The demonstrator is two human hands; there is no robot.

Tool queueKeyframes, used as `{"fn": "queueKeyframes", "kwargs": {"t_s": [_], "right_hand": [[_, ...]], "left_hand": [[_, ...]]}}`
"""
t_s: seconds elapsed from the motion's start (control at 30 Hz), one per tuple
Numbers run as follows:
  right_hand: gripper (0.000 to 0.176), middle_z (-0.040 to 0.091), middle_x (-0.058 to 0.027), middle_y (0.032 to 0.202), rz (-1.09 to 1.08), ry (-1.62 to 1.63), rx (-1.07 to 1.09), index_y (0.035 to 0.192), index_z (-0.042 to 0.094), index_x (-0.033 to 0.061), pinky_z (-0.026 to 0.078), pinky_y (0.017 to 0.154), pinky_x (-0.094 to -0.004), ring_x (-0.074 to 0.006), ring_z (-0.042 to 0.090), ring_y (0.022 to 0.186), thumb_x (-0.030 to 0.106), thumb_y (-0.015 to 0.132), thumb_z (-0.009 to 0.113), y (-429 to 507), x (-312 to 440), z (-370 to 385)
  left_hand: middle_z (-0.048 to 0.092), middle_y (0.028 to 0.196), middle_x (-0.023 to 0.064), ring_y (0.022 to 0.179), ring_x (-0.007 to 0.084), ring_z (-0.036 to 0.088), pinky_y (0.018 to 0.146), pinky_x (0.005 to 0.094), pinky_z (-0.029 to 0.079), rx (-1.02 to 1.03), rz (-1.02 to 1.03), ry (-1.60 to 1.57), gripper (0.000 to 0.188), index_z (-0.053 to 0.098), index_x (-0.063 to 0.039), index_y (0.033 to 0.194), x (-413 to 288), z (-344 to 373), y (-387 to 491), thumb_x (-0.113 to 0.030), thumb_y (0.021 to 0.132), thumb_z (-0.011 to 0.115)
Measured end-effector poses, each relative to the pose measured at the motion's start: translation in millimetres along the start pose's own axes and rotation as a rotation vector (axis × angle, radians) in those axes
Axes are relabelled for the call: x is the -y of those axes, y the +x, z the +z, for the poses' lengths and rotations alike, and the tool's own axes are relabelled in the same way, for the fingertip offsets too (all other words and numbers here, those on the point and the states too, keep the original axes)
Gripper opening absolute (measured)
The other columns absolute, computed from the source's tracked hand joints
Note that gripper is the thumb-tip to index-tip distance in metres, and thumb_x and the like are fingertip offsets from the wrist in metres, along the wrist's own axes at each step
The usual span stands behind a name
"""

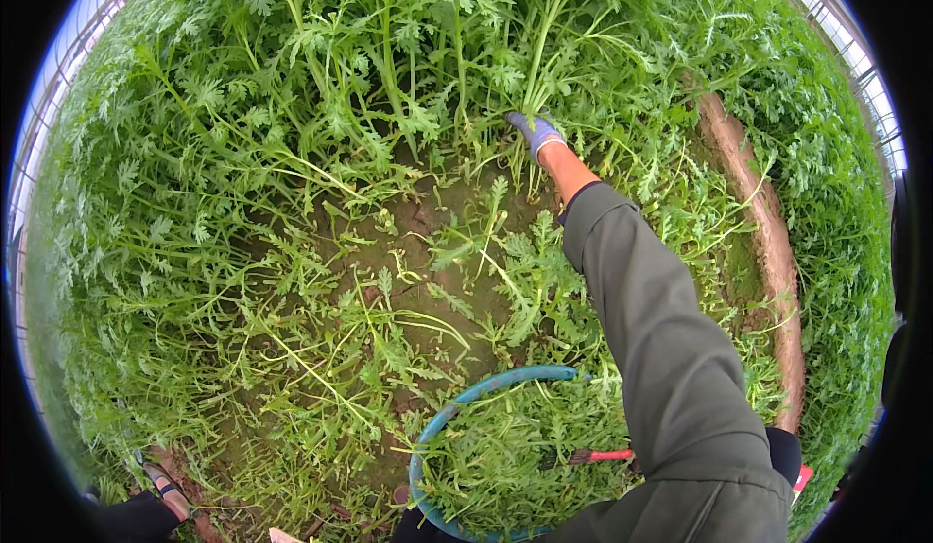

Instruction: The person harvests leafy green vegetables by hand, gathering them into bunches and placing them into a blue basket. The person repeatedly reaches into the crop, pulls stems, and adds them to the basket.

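Observation:
My right hand (534,131), in a purple-grey glove, reaches forward to the base of the standing leafy greens. Its fingers close around a bunch of green stalks (541,69), which look like garland chrysanthemum and fan out above the glove. The fingertips are partly hidden among the leaves. My left hand is out of view. Close to my body stands a round tub with a blue-green rim (437,426), filled with cut greens (510,455). On those greens lies a tool with a red handle (611,455); my sleeve covers its right end.
Cut stubble and loose stalks (379,331) litter the soil before me. Dense uncut greens (131,178) stand ahead and to the left. A bare earth ridge (765,237) runs along the right. Another person's limb (171,499) shows at lower left.

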State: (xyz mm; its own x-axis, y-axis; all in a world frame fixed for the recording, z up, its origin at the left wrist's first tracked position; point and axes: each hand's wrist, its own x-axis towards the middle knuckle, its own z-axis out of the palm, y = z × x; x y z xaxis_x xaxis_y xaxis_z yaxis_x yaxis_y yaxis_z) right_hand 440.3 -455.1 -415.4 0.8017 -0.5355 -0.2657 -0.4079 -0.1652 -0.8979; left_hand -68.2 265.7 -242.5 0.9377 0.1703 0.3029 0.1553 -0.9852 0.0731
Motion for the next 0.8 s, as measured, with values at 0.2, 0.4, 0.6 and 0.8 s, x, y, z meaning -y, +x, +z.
{"fn": "queueKeyframes", "kwargs": {"t_s": [0.2, 0.4, 0.6, 0.8], "right_hand": [[0.051, 0.058, -0.0174, 0.121, 0.074, -0.217, -0.059, 0.124, 0.054, 0.0028, 0.045, 0.087, -0.0373, -0.0269, 0.055, 0.107, 0.036, 0.086, 0.056, -52, 40, -21], [0.043, 0.065, -0.0204, 0.097, -0.047, -0.052, -0.083, 0.103, 0.064, -0.0026, 0.049, 0.073, -0.0373, -0.0297, 0.062, 0.080, 0.036, 0.085, 0.060, -90, 48, -60], [0.026, 0.067, -0.0091, 0.104, -0.427, -1.195, -0.098, 0.102, 0.063, 0.0098, 0.047, 0.083, -0.0371, -0.0232, 0.062, 0.098, 0.010, 0.091, 0.040, -36, 52, -23], [0.020, 0.068, -0.0153, 0.098, -0.269, -0.323, -0.259, 0.100, 0.063, 0.0063, 0.050, 0.078, -0.0407, -0.0300, 0.065, 0.091, 0.011, 0.082, 0.056, -8, 48, 26]], "left_hand": [[0.056, 0.122, 0.0138, 0.118, 0.0369, 0.048, 0.105, 0.0543, 0.027, 0.002, 0.004, -0.005, 0.038, 0.056, -0.009, 0.122, 2, 2, 1, -0.030, 0.101, 0.032], [0.056, 0.122, 0.0138, 0.118, 0.0368, 0.048, 0.106, 0.0545, 0.026, 0.014, 0.001, -0.015, 0.038, 0.055, -0.009, 0.122, 7, 4, 2, -0.029, 0.101, 0.032], [0.056, 0.122, 0.0137, 0.119, 0.0367, 0.047, 0.106, 0.0547, 0.025, 0.021, 0.004, -0.008, 0.038, 0.055, -0.009, 0.122, 7, 2, 3, -0.029, 0.101, 0.032], [0.056, 0.123, 0.0136, 0.119, 0.0366, 0.047, 0.107, 0.0550, 0.024, 0.039, -0.005, 0.019, 0.038, 0.055, -0.009, 0.122, 5, -1, 3, -0.029, 0.101, 0.031]]}}
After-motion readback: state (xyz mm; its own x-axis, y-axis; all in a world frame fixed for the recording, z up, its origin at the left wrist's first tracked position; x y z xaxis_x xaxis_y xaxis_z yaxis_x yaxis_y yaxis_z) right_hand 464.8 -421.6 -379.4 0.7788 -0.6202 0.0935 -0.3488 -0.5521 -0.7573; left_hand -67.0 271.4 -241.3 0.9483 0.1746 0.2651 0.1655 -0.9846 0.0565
